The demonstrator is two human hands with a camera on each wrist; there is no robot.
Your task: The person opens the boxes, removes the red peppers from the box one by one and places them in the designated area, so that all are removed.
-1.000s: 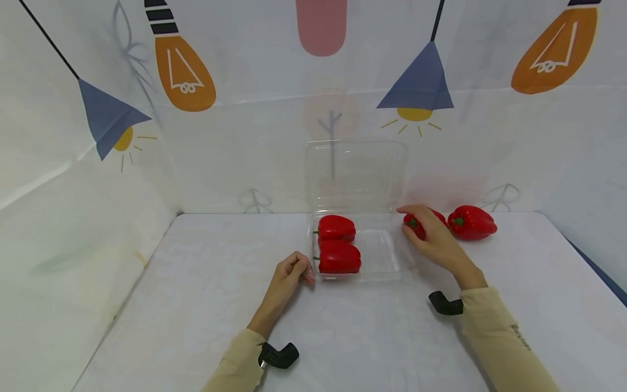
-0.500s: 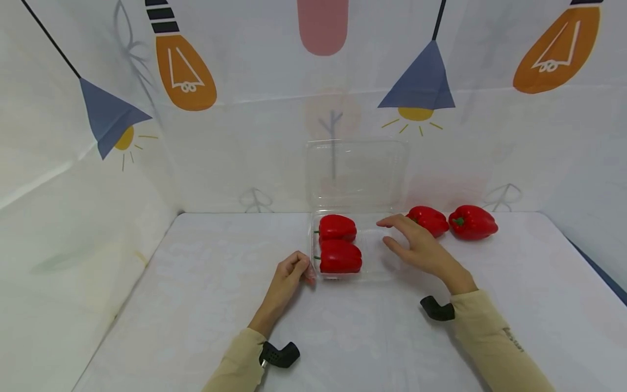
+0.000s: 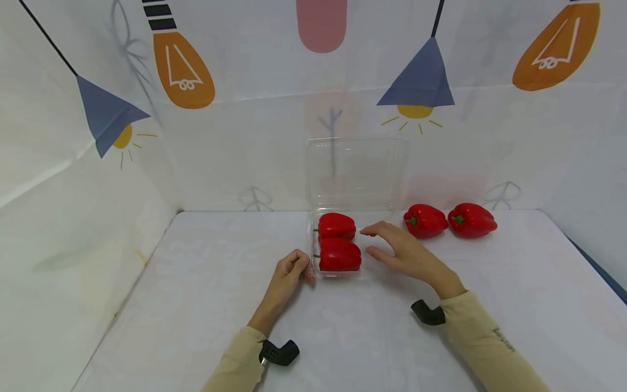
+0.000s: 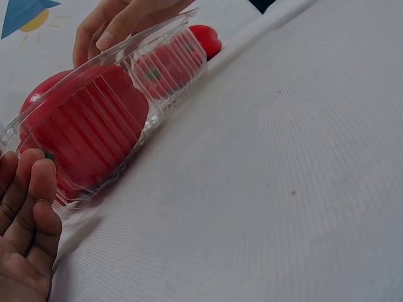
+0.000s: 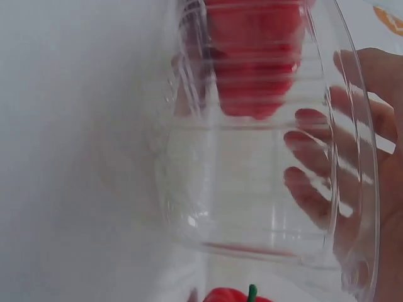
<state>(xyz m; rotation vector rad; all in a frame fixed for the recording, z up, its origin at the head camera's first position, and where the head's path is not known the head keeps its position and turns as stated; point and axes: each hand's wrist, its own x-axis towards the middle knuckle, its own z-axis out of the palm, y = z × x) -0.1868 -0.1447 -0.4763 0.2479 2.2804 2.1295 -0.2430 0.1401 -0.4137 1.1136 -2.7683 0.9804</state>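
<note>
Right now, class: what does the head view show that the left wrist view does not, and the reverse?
Only the head view shows the upright clear lid, both sleeves, the lamp-patterned backdrop, and two loose red bell peppers side by side on the table.

Only the left wrist view shows, close up, the ribbed wall of the clear clamshell tray and the left hand fingertips at its corner.

Both show the right hand over the tray and red peppers inside it.
</note>
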